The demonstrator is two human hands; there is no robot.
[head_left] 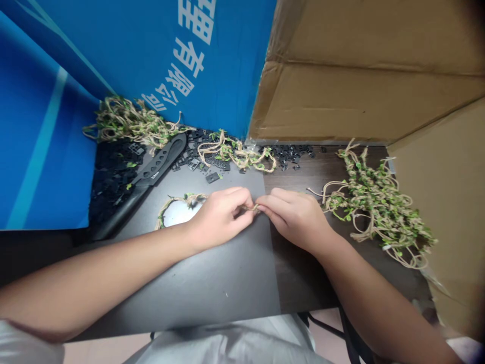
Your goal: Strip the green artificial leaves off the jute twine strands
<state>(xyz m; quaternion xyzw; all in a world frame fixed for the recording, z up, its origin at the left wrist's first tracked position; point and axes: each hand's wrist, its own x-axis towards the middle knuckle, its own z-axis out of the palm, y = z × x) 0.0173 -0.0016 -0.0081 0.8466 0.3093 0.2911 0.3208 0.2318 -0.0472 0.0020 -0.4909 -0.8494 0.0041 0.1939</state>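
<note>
While the left hand (220, 217) pinches a tan twine garland with small green leaves (190, 198) between thumb and forefinger, the right hand (295, 213) has its fingertips pressed together on the same strand, just beside the left. This garland is over the smooth grey mat (212, 283), its leafy part curving out on the mat's left; the right hand is by the mat's right edge. A tangled heap of leafy twine (129, 124) lies at the mat's far left, a smaller leafy bunch (242, 155) along its far edge, and a large leafy pile (386, 207) off to its right.
</note>
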